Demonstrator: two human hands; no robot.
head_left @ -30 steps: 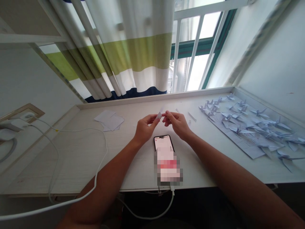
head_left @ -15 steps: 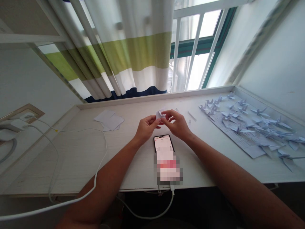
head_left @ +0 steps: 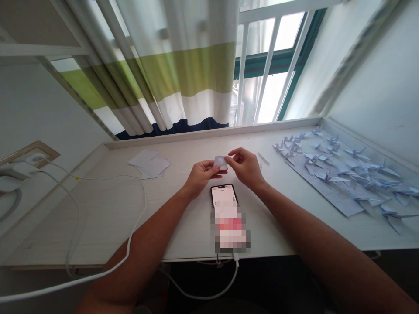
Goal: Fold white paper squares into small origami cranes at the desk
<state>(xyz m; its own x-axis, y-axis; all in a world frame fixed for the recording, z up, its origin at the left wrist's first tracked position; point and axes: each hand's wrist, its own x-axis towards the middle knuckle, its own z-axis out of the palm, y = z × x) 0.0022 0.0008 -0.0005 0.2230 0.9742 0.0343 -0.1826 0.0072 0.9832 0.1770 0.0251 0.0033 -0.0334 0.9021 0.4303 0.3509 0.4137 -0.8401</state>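
A small folded white paper [head_left: 220, 162] is held above the desk, beyond the phone. My left hand [head_left: 201, 175] grips its left side, thumb on top and fingers beneath. At its right edge, the thumb and forefinger of my right hand [head_left: 245, 166] pinch the paper. Below both hands lies a lit phone [head_left: 223, 196], its lower part blurred out, with a cable at its near end. Loose white paper squares [head_left: 156, 166] lie left of my hands.
Several folded paper cranes [head_left: 327, 176] cover the right side of the white desk [head_left: 183, 235], some on a printed sheet [head_left: 348, 207]. A thin paper strip [head_left: 264, 158] lies right of my right hand. A white cable [head_left: 144, 205] crosses over my left forearm.
My right hand has shifted slightly right, from over the paper to its right edge. The paper now shows a flatter, smoother face, and its raised flap is no longer visible.
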